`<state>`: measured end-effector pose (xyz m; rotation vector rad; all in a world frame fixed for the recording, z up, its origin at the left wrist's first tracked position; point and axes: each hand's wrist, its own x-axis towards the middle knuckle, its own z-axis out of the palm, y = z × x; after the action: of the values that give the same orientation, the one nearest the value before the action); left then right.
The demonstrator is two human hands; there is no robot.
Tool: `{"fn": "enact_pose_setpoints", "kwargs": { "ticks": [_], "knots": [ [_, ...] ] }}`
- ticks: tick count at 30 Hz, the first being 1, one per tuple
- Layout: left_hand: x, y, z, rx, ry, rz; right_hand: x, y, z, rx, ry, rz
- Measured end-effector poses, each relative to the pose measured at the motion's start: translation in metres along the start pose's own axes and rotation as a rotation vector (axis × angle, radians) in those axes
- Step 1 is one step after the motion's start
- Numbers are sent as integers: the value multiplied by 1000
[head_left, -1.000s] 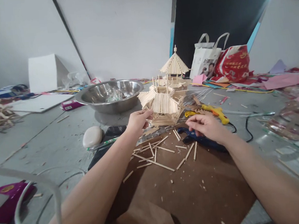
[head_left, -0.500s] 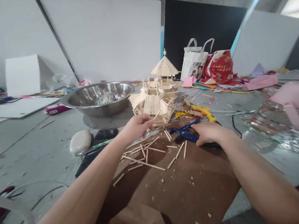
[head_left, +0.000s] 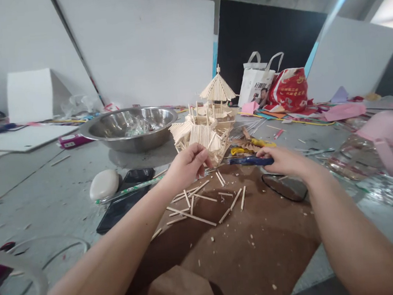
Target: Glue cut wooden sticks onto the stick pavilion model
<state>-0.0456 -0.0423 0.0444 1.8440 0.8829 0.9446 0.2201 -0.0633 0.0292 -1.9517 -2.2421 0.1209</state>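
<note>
A small pavilion model (head_left: 208, 127) built of thin wooden sticks stands on the grey table beyond the brown paper sheet (head_left: 247, 244). My left hand (head_left: 186, 165) is closed in a pinch on a thin wooden stick (head_left: 211, 141) that points up toward the model's roof. My right hand (head_left: 283, 161) is wrapped round blue-handled cutters (head_left: 249, 161) and holds them level above the paper. Several loose wooden sticks (head_left: 202, 202) lie scattered on the paper below both hands.
A steel bowl (head_left: 130, 128) sits left of the model. A white oval stone (head_left: 103, 184), a green pen and a black phone (head_left: 125, 200) lie at the left. A yellow glue gun (head_left: 252, 144) and bags (head_left: 274, 86) are behind. Clear plastic and pink paper crowd the right.
My right hand has lifted the blue cutters off the paper. My left hand has moved slightly up toward the model with its stick.
</note>
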Motion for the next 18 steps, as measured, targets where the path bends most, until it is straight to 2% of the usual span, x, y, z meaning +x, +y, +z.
{"fn": "enact_pose_setpoints", "kwargs": {
  "ticks": [5, 7, 10, 12, 15, 18],
  "knots": [
    [-1, -4, 7, 118, 190, 114, -14, -1, -19, 247, 293, 35],
    [-2, -4, 11, 172, 303, 167, -21, -5, -23, 440, 328, 28],
    [-5, -3, 18, 201, 399, 193, -28, -17, -23, 881, 254, -31],
    [-7, -4, 26, 149, 382, 158, -28, -27, -19, 1151, 204, -64],
    [-10, -7, 37, -28, 307, 16, -24, -45, -13, 1361, 115, -36],
    [-12, -13, 44, -147, 346, -59, -22, -62, -7, 1449, 39, -7]
  ]
}}
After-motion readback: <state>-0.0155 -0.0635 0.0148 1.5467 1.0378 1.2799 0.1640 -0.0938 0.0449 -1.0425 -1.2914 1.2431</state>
